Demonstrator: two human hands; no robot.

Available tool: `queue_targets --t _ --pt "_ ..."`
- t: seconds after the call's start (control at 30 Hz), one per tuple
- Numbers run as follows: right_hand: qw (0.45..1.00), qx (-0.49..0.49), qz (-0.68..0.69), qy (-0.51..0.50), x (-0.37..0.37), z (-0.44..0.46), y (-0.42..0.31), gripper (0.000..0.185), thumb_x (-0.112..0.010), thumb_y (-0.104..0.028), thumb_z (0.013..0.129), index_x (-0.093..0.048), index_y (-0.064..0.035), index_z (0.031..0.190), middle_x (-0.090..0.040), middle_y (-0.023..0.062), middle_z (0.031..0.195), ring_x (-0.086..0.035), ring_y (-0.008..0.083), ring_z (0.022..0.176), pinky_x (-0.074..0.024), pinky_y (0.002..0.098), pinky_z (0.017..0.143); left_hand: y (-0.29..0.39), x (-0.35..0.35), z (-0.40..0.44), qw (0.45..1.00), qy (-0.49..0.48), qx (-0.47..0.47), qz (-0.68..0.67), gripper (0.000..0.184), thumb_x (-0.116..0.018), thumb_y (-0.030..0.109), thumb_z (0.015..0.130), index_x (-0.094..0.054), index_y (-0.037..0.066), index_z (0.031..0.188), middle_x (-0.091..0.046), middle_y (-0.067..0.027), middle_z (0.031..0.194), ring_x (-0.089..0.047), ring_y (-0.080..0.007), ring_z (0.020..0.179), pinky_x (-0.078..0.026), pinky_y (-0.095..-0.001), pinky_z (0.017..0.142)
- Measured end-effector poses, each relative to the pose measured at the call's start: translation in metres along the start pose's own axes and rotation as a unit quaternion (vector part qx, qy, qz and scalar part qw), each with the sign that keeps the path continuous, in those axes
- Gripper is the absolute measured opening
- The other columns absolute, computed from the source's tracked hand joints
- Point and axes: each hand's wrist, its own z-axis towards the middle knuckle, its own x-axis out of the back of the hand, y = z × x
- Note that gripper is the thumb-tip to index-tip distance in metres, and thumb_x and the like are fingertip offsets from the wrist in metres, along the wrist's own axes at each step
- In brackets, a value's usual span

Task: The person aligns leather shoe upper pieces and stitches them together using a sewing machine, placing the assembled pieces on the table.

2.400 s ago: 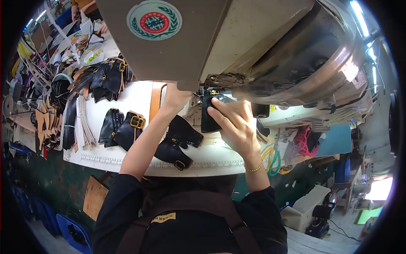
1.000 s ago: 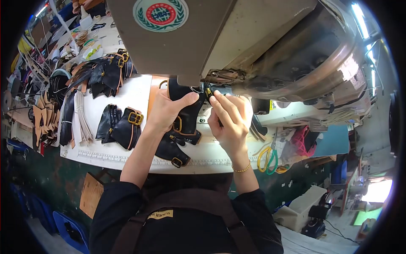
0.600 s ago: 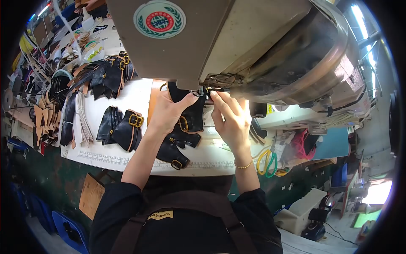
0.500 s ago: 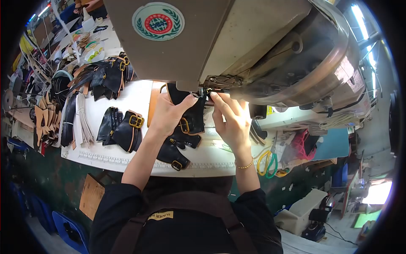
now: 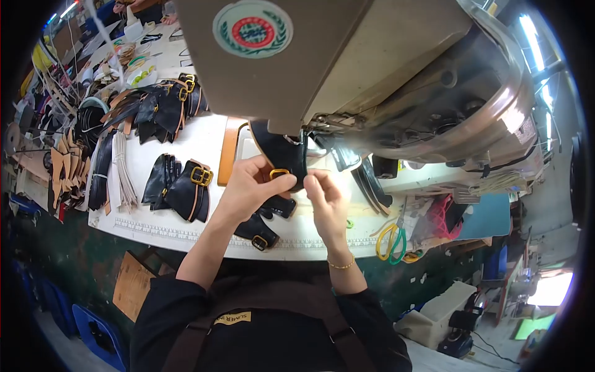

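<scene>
A black leather piece (image 5: 279, 147) with a gold buckle lies beneath the head of the sewing machine (image 5: 279, 80). My left hand (image 5: 248, 188) pinches its lower left part beside the buckle, thumb on top. At its lower right edge, my right hand (image 5: 325, 198) grips the leather between thumb and fingers. Partly under my left hand, another black buckled piece (image 5: 257, 230) rests on the white table (image 5: 297, 243). Further left are more black pieces with a gold buckle (image 5: 189, 193). The needle area is partly hidden by the machine head.
Scissors with yellow and green handles (image 5: 392, 240) lie at the right. Dark curved strips (image 5: 372, 186) are right of my right hand. A pile of black buckled leather (image 5: 164, 108) and a bundle of pale strips (image 5: 122, 173) lie at the left. Another person's hands show at the top left.
Both hands have moved down toward me from beside the needle to the leather's lower end. More of the leather shows under the machine head, and the view has shifted slightly.
</scene>
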Motion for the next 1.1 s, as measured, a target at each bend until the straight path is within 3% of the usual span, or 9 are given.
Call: queue_targets --t 0.07,0.23,0.73,0.8,0.83,0.9,1.0,1.07,1.1 --pt "0.953 -0.222 0.198 -0.058 -0.005 -0.004 -0.004 0.011 -0.059 -0.011 0.084 -0.060 -0.0006 0.083 -0.056 0.0002 0.066 -0.051 0.0086 0.057 -0.0407 0.0164 0.055 0.000 0.000 -0.004 0.999 -0.009 -0.004 0.053 0.010 -0.064 0.007 0.078 -0.062 -0.003 0.079 -0.059 -0.0050 0.065 -0.049 -0.0061 0.050 -0.039 -0.0145 0.046" --pt "0.936 -0.282 0.193 -0.089 0.005 -0.003 -0.011 0.013 -0.059 -0.014 0.086 -0.059 -0.0022 0.079 -0.055 -0.0003 0.069 -0.049 0.0067 0.062 -0.0380 0.0141 0.057 0.005 0.000 -0.007 0.996 -0.033 0.061 0.053 0.011 -0.065 0.005 0.075 -0.063 -0.004 0.082 -0.061 -0.0075 0.064 -0.050 -0.0077 0.048 -0.041 -0.0148 0.043" --pt "0.958 -0.222 0.161 -0.081 -0.001 0.011 -0.012 0.014 -0.060 -0.014 0.085 -0.060 -0.0027 0.077 -0.053 -0.0001 0.069 -0.048 0.0068 0.063 -0.0376 0.0156 0.061 0.019 -0.005 0.011 0.994 -0.021 0.029 0.101 0.014 -0.064 0.009 0.076 -0.062 -0.005 0.075 -0.059 -0.0059 0.056 -0.042 -0.0053 0.040 -0.032 -0.0144 0.037" --pt "0.977 -0.174 0.121 -0.035 -0.011 0.015 -0.009 0.019 -0.059 -0.011 0.083 -0.058 -0.0041 0.065 -0.050 0.0001 0.056 -0.036 0.0040 0.049 -0.0264 0.0152 0.045 0.022 -0.003 0.017 0.993 -0.018 0.029 0.113 0.014 -0.062 0.011 0.075 -0.063 -0.003 0.073 -0.059 -0.0050 0.056 -0.041 -0.0047 0.039 -0.032 -0.0147 0.037" --pt "0.972 -0.183 0.132 -0.063 -0.016 0.016 -0.007 0.019 -0.059 -0.011 0.083 -0.058 -0.0041 0.065 -0.050 0.0001 0.056 -0.036 0.0040 0.049 -0.0264 0.0152 0.045 0.023 -0.004 0.019 0.993 -0.005 0.034 0.112 0.014 -0.062 0.011 0.074 -0.061 -0.001 0.067 -0.060 -0.0042 0.056 -0.040 -0.0043 0.039 -0.031 -0.0149 0.036" --pt "0.989 -0.128 0.078 0.005 -0.021 0.018 -0.003 0.021 -0.059 -0.012 0.083 -0.057 -0.0050 0.064 -0.048 -0.0009 0.055 -0.036 0.0037 0.049 -0.0256 0.0154 0.045 0.025 -0.005 0.017 0.992 0.024 0.042 0.121 0.016 -0.061 0.012 0.074 -0.060 -0.001 0.064 -0.058 -0.0038 0.055 -0.042 -0.0054 0.039 -0.032 -0.0156 0.038" --pt "0.990 -0.135 0.045 0.002 -0.024 0.012 -0.005 0.023 -0.058 -0.014 0.085 -0.056 -0.0057 0.064 -0.047 -0.0010 0.054 -0.036 0.0038 0.049 -0.0257 0.0153 0.045 0.001 0.004 0.001 0.997 0.048 -0.024 0.060 0.018 -0.063 0.015 0.075 -0.061 0.000 0.066 -0.055 -0.0022 0.054 -0.043 -0.0068 0.044 -0.034 -0.0181 0.043" --pt "0.985 -0.166 0.044 -0.005 -0.018 0.004 -0.005 0.023 -0.057 -0.016 0.086 -0.057 -0.0050 0.065 -0.046 -0.0011 0.053 -0.037 0.0040 0.049 -0.0260 0.0152 0.045 -0.011 0.012 -0.018 0.960 0.082 -0.110 0.246 0.015 -0.066 0.017 0.078 -0.063 0.003 0.074 -0.057 -0.0002 0.058 -0.045 -0.0052 0.049 -0.034 -0.0164 0.045" --pt "0.985 -0.166 0.033 -0.021 -0.013 -0.001 -0.002 0.022 -0.057 -0.014 0.085 -0.057 -0.0040 0.065 -0.050 0.0004 0.054 -0.039 0.0049 0.048 -0.0283 0.0154 0.045 -0.017 0.022 -0.030 0.951 0.116 -0.125 0.259 0.012 -0.068 0.015 0.077 -0.065 0.003 0.075 -0.057 0.0008 0.060 -0.044 -0.0056 0.052 -0.035 -0.0179 0.048"
